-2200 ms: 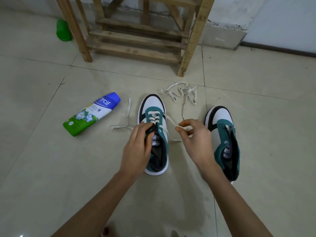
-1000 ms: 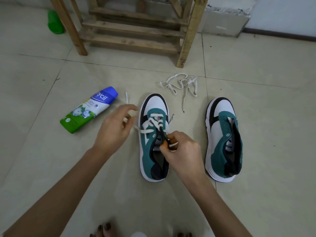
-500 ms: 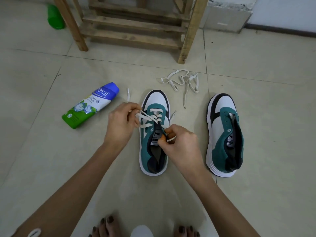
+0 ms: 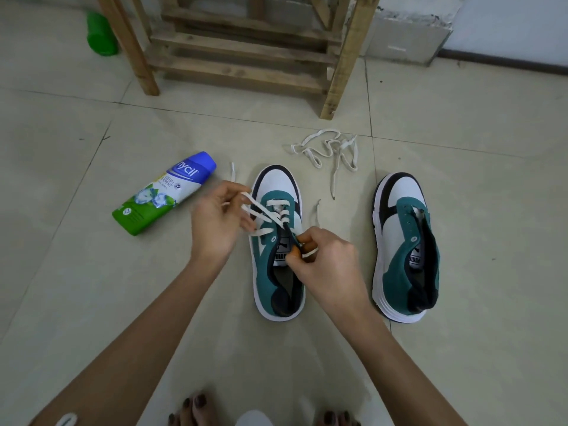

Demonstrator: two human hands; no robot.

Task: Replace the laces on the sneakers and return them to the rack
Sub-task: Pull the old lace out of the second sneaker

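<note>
Left hand (image 4: 215, 226) pinches the white lace (image 4: 264, 231), drawn toward 9 o'clock. Right hand (image 4: 327, 259) pinches its other end over the tongue. The half-laced sneaker (image 4: 267, 272) lies toe-to-12 between them.

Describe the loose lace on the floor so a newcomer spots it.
Find the wooden rack at the back and its front leg on the image right. Just before that leg, on the tiles, lies a white lace beyond the toes of both sneakers. Unlike the lace being threaded, it is tangled and touches neither shoe.
</note>
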